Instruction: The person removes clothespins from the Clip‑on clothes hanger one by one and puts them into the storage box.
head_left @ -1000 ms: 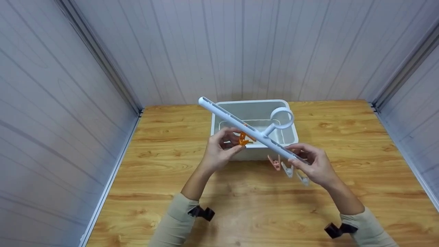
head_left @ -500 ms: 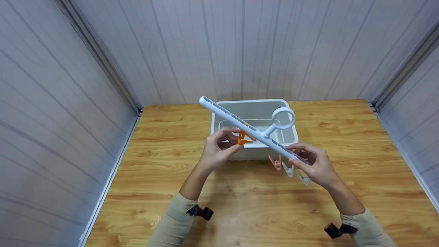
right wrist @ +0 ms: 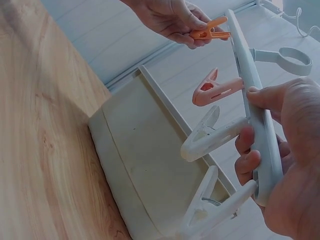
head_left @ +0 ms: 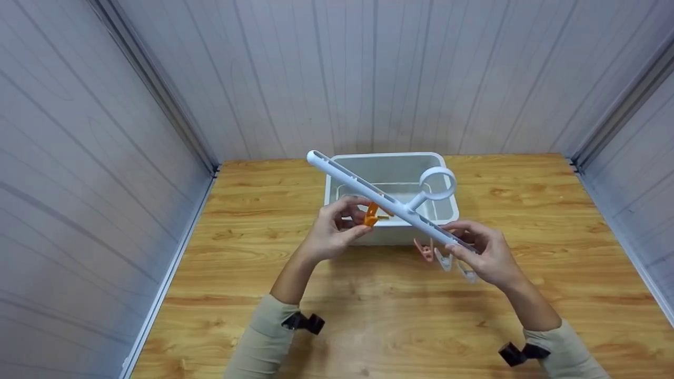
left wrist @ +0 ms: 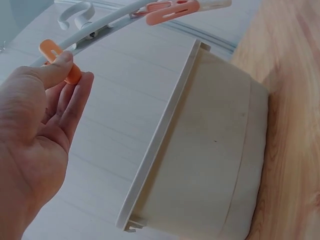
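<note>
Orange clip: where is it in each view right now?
Head: orange clip slightly right of and below centre, pinched by the left hand.
Left wrist: upper left, partly covered by that hand.
Right wrist: near the top edge, right of centre.
Shared landmark: pale bin, in all three; lower right of the clip in left wrist, lower left in right wrist.

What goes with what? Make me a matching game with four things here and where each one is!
Things:
1. orange clip
2. pink clip
3. white bar
4. bin

Places:
A. gripped by the right hand
B. standing on the wooden table
C. hanging beside a white clip
D. pinched by the left hand

Right pairs: 1-D, 2-C, 3-A, 4-B
</note>
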`<state>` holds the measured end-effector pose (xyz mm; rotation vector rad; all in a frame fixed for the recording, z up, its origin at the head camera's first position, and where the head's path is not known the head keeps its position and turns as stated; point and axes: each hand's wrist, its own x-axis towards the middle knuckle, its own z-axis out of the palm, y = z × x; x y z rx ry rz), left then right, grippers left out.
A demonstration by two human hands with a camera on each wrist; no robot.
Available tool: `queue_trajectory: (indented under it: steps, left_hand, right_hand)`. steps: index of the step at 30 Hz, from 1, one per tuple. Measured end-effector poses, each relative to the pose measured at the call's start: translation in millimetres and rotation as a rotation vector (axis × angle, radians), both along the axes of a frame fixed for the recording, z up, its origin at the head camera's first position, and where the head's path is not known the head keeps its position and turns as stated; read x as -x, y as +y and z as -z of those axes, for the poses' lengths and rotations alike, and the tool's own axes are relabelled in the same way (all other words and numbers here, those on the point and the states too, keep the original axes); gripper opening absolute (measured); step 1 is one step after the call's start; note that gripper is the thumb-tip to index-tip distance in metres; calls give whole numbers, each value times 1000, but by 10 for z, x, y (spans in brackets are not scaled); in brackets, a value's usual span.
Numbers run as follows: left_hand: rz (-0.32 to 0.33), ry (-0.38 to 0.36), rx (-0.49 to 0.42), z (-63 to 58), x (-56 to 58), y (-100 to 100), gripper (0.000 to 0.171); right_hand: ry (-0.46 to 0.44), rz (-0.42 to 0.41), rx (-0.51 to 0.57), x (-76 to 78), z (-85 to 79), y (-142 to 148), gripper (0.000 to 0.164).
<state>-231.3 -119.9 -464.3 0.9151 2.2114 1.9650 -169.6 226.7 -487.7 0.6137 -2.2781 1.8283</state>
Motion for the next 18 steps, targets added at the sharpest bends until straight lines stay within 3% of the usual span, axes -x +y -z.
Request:
queue_trajectory:
  steps: [13,18]
  left_hand:
    - [-42,-10,-32,43,-5,-22,44]
    - [-56,-41,-37,0,24,-11,45]
  right_hand:
    - [-10,30,104,-11,-43,53,32]
    - [-10,25,91,17,-82,109,32]
